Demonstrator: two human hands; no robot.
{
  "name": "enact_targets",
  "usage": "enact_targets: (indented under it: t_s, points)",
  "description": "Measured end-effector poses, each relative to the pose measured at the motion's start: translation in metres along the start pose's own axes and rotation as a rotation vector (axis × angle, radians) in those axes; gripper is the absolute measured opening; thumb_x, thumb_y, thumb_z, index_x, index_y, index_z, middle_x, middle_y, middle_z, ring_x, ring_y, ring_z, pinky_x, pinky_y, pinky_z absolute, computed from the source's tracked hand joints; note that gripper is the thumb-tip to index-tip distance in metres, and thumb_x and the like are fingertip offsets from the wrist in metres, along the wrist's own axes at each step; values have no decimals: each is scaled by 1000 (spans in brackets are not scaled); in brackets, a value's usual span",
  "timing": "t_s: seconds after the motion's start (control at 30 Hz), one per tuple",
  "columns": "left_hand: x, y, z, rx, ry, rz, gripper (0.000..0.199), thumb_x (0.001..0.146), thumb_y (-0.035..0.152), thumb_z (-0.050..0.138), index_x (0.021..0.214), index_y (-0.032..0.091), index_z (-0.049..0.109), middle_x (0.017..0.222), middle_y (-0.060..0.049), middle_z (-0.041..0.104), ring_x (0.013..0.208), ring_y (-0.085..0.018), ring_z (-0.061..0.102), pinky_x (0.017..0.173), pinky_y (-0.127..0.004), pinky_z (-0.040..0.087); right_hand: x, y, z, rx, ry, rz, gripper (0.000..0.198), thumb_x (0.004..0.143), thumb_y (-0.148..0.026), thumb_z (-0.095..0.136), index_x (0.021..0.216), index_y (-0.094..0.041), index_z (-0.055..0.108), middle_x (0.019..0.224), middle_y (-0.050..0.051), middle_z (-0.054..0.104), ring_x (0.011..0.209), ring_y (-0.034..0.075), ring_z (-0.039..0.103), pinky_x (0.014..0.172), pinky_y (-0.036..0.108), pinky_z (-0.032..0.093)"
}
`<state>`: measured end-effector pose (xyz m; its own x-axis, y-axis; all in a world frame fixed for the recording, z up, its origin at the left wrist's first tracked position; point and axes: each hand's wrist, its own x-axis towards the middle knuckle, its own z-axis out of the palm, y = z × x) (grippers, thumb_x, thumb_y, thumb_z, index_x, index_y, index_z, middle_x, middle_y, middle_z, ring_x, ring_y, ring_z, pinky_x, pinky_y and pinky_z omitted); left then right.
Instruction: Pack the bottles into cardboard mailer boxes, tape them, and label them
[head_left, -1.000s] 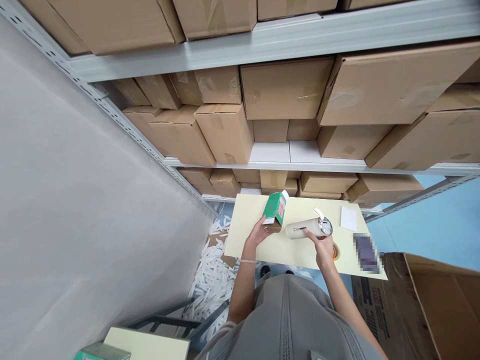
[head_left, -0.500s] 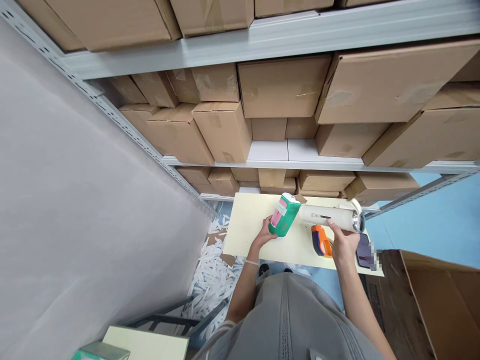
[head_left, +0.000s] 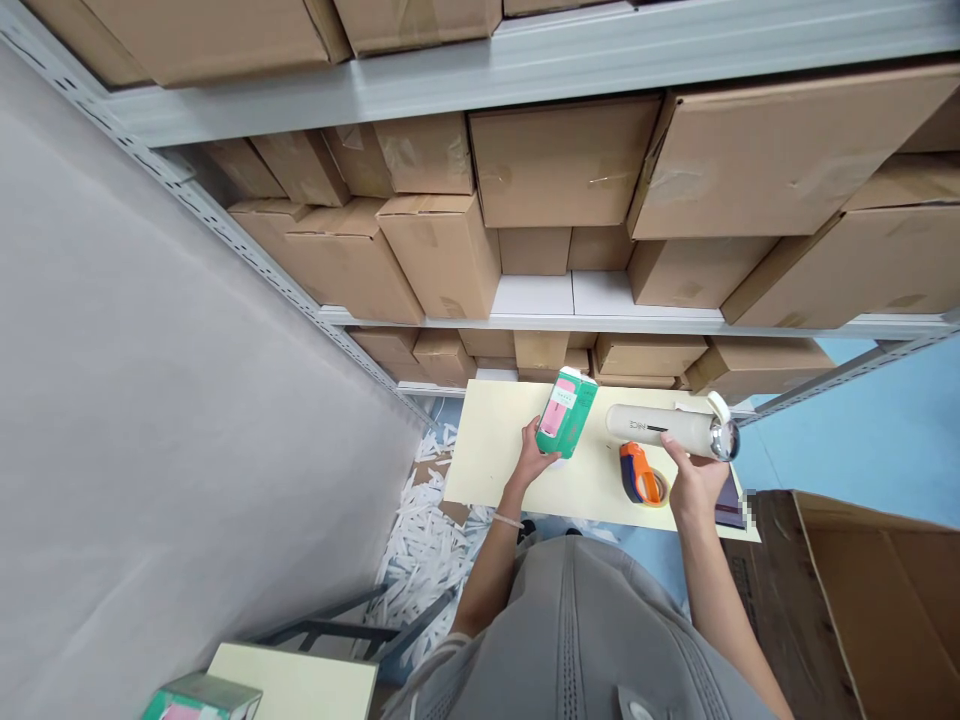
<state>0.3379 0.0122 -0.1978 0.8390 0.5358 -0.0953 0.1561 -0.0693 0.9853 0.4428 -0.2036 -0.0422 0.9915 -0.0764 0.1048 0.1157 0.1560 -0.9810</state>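
My left hand is closed round the lower end of a green box with a pink bottle picture on its front; the box tilts above the pale table. In my right hand is a white insulated bottle, lying nearly level, with its shiny cap end and carry loop to the right. Below the bottle, an orange and blue tape dispenser rests on the table. A dark phone lies partly hidden behind my right hand.
The pale yellow table stands before a metal rack filled with cardboard boxes. A large open carton is at the right. Paper shreds cover the floor at left, near a second small table with another green box.
The green box has turned so that its pink printed front shows more. The white bottle has shifted slightly right, and its metal end is turned more towards me.
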Motion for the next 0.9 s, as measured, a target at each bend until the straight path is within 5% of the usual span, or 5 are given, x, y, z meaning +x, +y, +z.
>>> enact_targets:
  t_s: [0.23,0.53,0.9]
  points:
    - [-1,28,-11,144,68,161,102,68,19,76,152,26,19,131,-10,39,129,-27,44,115,-44,32,-4,6,0,6,-78,32,71,55,-36,87,118,-14,63,111,12,70,102,28,67,98,51,49]
    - [15,54,-35,381,-180,292,100,67,8,73,152,28,25,127,-8,54,123,-28,48,112,-48,34,-3,24,-3,-54,-161,90,60,56,-35,88,108,-16,65,105,9,71,103,29,66,98,50,49]
    - [20,13,6,229,-198,212,98,66,29,85,148,27,31,139,-13,40,134,-32,39,116,-50,30,-9,55,3,-103,-257,175,78,51,-39,89,120,-19,59,113,9,68,106,30,64,101,52,47]
